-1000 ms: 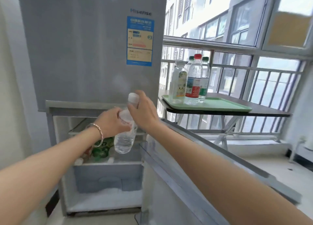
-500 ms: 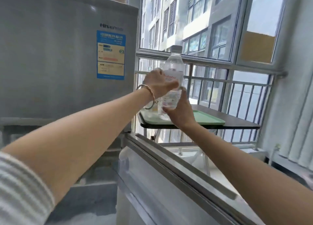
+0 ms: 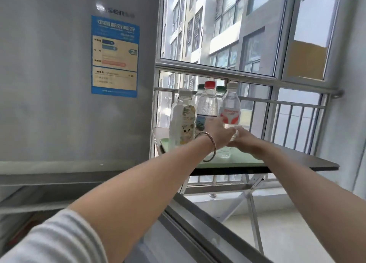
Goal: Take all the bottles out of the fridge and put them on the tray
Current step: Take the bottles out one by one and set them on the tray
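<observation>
A clear water bottle with a red-and-white label [image 3: 230, 112] stands upright on the green tray [image 3: 243, 159], and both hands hold its lower half. My left hand [image 3: 216, 133], with a bracelet at the wrist, wraps it from the left. My right hand [image 3: 244, 141] grips it from the right. To its left on the tray stand a white-labelled bottle [image 3: 183, 122], a red-capped bottle [image 3: 208, 104] and two green-capped bottles [image 3: 201, 88] behind. The grey fridge [image 3: 59, 74] fills the left side; its inside is out of sight.
The tray lies on a dark folding table [image 3: 309, 161] against the window railing [image 3: 293, 104]. The open fridge door's top edge [image 3: 208, 229] runs diagonally below my arms. A white wall and floor lie to the right.
Both hands carried the bottle from the open fridge up and right to the tray and lowered it next to the other bottles. The view turned right.
</observation>
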A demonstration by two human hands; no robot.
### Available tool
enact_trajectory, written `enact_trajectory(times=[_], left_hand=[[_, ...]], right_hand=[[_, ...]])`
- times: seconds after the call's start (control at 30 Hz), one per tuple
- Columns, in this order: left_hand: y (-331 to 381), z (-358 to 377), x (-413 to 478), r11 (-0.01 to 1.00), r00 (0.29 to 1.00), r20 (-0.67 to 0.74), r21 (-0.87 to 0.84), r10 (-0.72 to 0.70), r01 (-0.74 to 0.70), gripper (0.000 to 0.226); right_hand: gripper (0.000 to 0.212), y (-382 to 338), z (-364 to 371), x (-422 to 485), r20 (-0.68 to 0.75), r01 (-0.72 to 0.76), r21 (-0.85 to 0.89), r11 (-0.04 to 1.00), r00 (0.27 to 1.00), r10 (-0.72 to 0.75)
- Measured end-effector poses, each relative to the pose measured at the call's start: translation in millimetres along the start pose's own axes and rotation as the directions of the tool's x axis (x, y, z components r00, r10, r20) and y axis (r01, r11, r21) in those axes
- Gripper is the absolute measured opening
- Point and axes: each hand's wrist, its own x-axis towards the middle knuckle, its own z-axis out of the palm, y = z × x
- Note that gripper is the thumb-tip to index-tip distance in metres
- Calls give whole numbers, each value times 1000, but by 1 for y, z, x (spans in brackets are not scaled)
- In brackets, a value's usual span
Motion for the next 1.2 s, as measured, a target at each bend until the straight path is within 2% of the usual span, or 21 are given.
enact_trajectory(times=[0.07,0.13,0.17,0.2,0.27,0.3,0.37,0.47,0.53,0.6,0.77,0.87,0.97,1.1,1.2], left_hand=[[-4,2,2,1000,999,35,-4,-20,20,44],[-7,5,3,1000,999,45,-11,-9,9,49],[-8,6,2,1000,999,43,-14,4,-4,50],[-7,6,2,1000,999,37,-12,12,-12,51],[-4,7,-1,1000,999,30,-4,11,-11,53],[-3,7,-3,1000,1000,29,-5,9,-9,52],[0,3,-8,1000,999,34,4,13,-13,50],[8,-16,-20,998,1000,21,70,10,-11,45],[14,-37,-35,998,1000,13,67,-16,15,40],[20,-60,-52,991,999,-15,134,-29,31,35],[22,-125,-118,943,985,-147,308,-87,129,38],[8,-159,-160,892,965,-198,383,-174,240,33],[-16,-181,-198,848,944,-224,423,-242,318,29],[-67,-206,-243,772,892,-207,447,-402,452,33],[-113,-217,-268,704,848,-174,488,-500,516,30]], right_hand=[[46,-13,1,-9,47,16,-38,999,999,-15],[33,-21,2,-13,68,37,-35,999,997,-34],[34,-20,4,-12,53,37,-67,997,998,-34],[44,-10,4,-2,19,22,-84,996,1000,-20],[77,16,5,28,-21,-10,-96,995,1000,8],[85,9,8,21,-40,-27,-129,991,999,22],[71,-24,15,-22,-154,-54,-191,980,988,25],[49,-51,21,-62,-401,-50,-165,985,916,-20],[42,-68,25,-85,-468,85,-180,980,869,-161],[39,-89,31,-104,-464,207,-221,953,837,-290],[42,-150,80,-155,-299,333,-152,930,882,-365],[40,-179,128,-183,-157,333,-76,940,927,-342],[37,-194,179,-204,-2,309,-75,948,951,-310],[36,-198,254,-222,193,316,-80,945,935,-297],[38,-189,309,-228,335,285,-126,950,914,-230]])
